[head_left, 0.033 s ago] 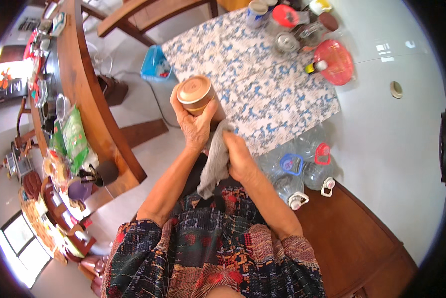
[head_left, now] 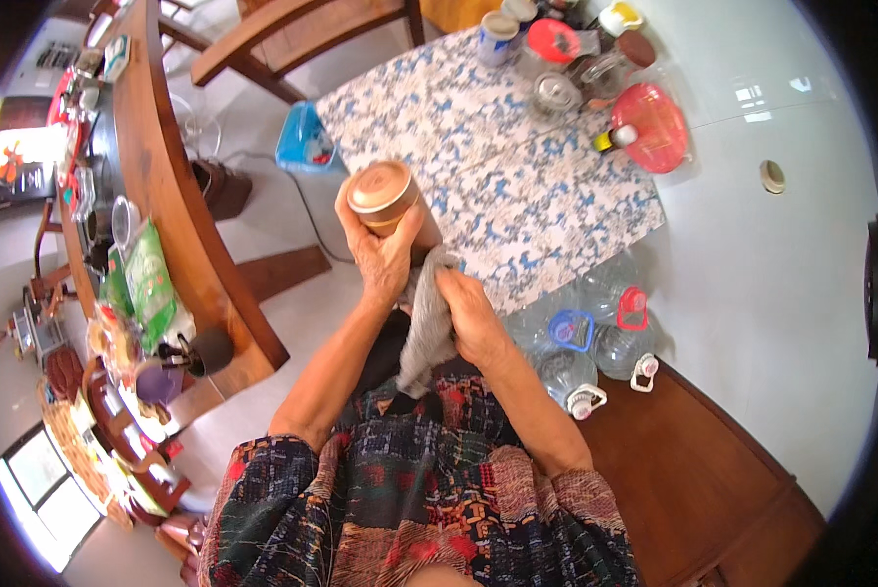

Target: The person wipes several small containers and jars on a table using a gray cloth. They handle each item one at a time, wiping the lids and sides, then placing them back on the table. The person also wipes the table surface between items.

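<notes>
My left hand point(head_left: 380, 256) is wrapped around a brown cylindrical canister point(head_left: 385, 217) with a copper-coloured round lid. The canister leans a little, lid toward the upper left, beside the near left edge of a cloth-covered table point(head_left: 517, 196). In my right hand point(head_left: 471, 311) is a grey cloth point(head_left: 427, 328), pinched between thumb and fingers. Its upper part meets the lower end of the canister, while the rest hangs toward my lap. My fingers on the far side of the canister are partly hidden.
Glass jars point(head_left: 556, 93), tins point(head_left: 497, 37) and a red plastic lid point(head_left: 649, 127) crowd the table's far right. Large clear bottles point(head_left: 568, 370) stand right of my right arm, by a brown wooden surface point(head_left: 683, 470). A blue basket point(head_left: 305, 137) and wooden counter point(head_left: 199, 186) are left.
The canister and both hands sit slightly lower in the picture. The grey cloth's hanging end has shifted a little to the right. Both grips are unchanged.
</notes>
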`<action>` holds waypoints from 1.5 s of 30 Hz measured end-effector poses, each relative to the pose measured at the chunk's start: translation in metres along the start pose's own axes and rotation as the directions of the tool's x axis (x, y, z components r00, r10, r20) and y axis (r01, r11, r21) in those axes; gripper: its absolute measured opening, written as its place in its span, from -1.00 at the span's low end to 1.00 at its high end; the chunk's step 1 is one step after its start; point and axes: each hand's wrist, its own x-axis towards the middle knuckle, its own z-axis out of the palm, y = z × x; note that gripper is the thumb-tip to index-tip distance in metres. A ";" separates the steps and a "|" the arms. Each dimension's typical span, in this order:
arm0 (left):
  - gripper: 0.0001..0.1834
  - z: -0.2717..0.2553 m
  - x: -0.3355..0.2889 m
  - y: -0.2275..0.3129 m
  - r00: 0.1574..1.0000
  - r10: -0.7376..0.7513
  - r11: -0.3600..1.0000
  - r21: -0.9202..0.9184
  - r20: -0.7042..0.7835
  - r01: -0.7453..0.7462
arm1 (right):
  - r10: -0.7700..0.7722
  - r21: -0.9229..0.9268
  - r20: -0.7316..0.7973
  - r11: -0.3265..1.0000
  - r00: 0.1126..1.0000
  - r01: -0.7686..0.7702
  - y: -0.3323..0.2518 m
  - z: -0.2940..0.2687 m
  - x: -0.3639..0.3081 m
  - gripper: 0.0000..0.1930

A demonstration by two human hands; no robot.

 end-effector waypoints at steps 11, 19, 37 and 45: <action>-0.25 0.065 -0.017 0.008 0.943 -0.156 0.967 -0.149 0.294 0.206 | -0.750 -0.820 -0.060 0.413 0.658 0.395 -0.077 -0.048 0.014 -0.74; -0.32 0.107 0.061 -0.058 0.938 -0.140 0.990 0.063 0.316 0.127 | -0.474 -0.762 -0.263 0.636 0.840 0.121 -0.034 -0.124 0.008 -0.65; -0.25 0.236 0.170 -0.151 0.963 -0.080 0.940 0.341 0.258 -0.014 | -0.383 -0.722 -0.372 0.691 0.846 -0.005 -0.031 -0.197 0.014 -0.66; -0.18 0.248 0.182 -0.183 0.969 -0.008 0.927 0.366 0.247 -0.086 | -0.422 -0.699 -0.396 0.714 0.816 0.030 -0.024 -0.206 0.014 -0.67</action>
